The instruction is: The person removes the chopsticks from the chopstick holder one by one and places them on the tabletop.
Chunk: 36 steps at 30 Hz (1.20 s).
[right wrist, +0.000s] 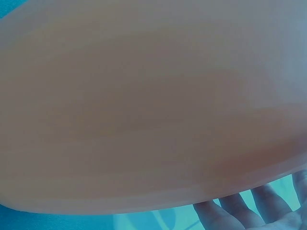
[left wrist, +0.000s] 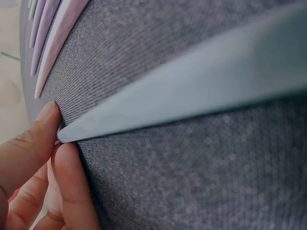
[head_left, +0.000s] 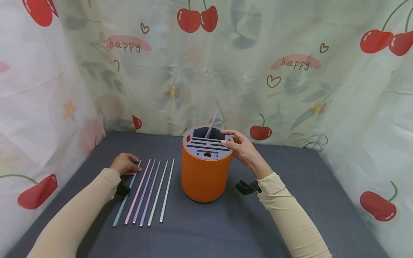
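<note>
My left hand [head_left: 125,163] pinches the thin far end of a blue chopstick [head_left: 121,208] between thumb and finger; in the left wrist view that chopstick [left wrist: 158,96] lies along the dark cloth, its tip at the fingertips. To its right lie several more chopsticks, among them a pink one [head_left: 137,193], a purple one [head_left: 150,193] and a pale green one [head_left: 166,191]. My right hand [head_left: 243,150] grips the right rim of an orange utensil holder [head_left: 204,179] with a grey slotted top. One pinkish chopstick [head_left: 213,122] leans in its rear opening. In the right wrist view the holder [right wrist: 144,120] hides most of the fingers.
A dark grey cloth [head_left: 290,215] covers the table. Behind and at both sides hang pale curtains [head_left: 206,71] printed with cherries and lettering. Black straps [head_left: 248,187] sit at the wrists.
</note>
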Motion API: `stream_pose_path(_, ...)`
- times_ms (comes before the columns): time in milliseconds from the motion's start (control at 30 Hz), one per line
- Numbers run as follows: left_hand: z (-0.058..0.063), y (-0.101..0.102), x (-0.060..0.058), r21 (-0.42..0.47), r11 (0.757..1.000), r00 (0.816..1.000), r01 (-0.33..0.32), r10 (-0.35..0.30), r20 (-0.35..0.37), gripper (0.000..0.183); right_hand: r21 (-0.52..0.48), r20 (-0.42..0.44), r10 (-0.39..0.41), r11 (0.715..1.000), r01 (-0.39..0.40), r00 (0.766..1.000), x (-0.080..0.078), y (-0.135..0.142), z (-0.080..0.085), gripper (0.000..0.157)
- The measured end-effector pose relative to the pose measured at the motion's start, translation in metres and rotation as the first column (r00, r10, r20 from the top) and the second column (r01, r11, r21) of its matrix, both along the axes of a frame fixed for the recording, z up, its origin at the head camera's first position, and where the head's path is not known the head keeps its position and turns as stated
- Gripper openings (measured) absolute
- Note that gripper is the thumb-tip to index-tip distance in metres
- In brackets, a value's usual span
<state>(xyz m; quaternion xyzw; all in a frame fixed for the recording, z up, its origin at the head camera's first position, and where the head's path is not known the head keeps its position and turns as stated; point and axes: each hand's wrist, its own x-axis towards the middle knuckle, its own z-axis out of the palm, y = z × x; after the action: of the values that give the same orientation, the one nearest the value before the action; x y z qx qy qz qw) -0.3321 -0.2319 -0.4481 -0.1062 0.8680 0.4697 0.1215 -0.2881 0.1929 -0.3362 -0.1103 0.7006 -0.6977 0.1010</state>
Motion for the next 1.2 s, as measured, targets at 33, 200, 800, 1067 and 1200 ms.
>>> stream_pose_path(33,-0.001,-0.001,0.0,0.005,1.0,1.0,0.0,0.0,0.0,0.046,0.001,-0.001,0.001,1.0,-0.001,1.0,0.0,0.0,0.0,0.037)
stream_pose_path(200,-0.004,-0.005,0.0,0.025,1.0,1.0,0.014,-0.014,-0.007,0.045,0.003,-0.005,0.006,1.0,-0.006,1.0,-0.002,-0.001,-0.001,0.037)
stream_pose_path(800,0.013,-0.005,-0.001,0.132,0.991,1.0,0.023,-0.023,0.001,0.047,0.0,-0.024,0.018,1.0,-0.018,1.0,-0.003,-0.002,-0.001,0.038)
stream_pose_path(1067,0.089,0.03,-0.01,0.319,0.939,0.981,0.13,-0.076,-0.177,0.053,-0.001,-0.025,0.02,1.0,-0.02,0.999,-0.001,-0.001,0.0,0.038)
stream_pose_path(1200,0.146,0.063,-0.008,0.443,0.88,0.964,0.169,-0.053,-0.261,0.052,-0.002,-0.029,0.024,1.0,-0.024,0.999,0.0,0.001,0.0,0.037)
